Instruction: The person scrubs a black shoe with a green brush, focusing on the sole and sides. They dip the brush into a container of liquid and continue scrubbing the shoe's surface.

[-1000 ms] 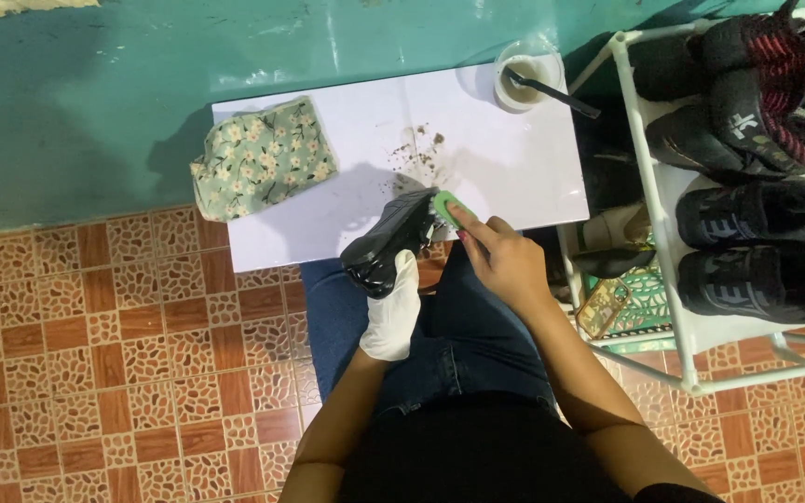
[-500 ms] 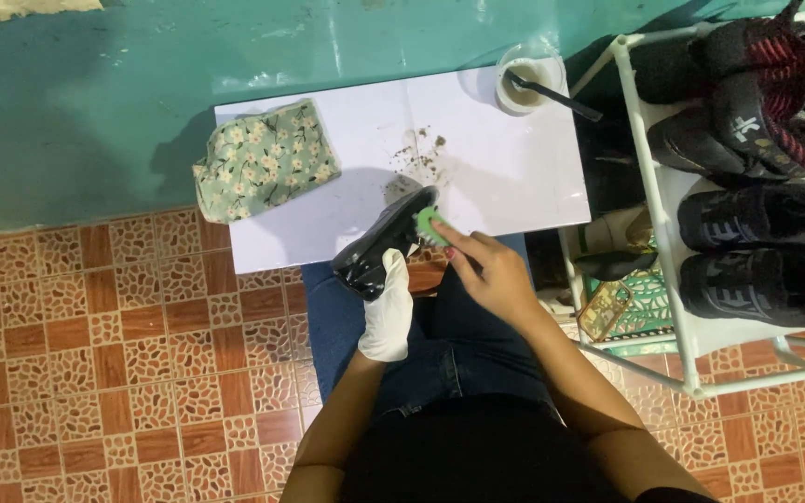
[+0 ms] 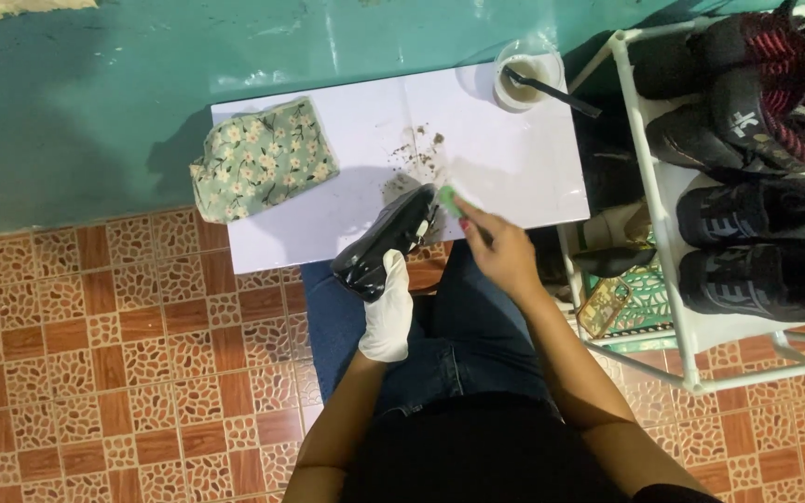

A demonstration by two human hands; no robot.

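My left hand (image 3: 388,312), in a white glove, grips a black shoe (image 3: 384,242) by its heel end and holds it tilted over the near edge of a white sheet (image 3: 514,158). My right hand (image 3: 503,250) is bare and holds a small green brush (image 3: 449,199) against the toe of the shoe. Dark specks of dirt (image 3: 419,144) lie on the sheet just beyond the shoe.
A folded green floral cloth (image 3: 261,160) lies on the sheet's left end. A small cup with a dark stick in it (image 3: 526,79) stands at the far right corner. A white shoe rack (image 3: 673,251) with dark shoes stands to my right. Patterned floor tiles lie to my left.
The shoe has tipped and shifted a little left and down in my left hand. My right hand with the green brush has moved along the shoe toward its toe.
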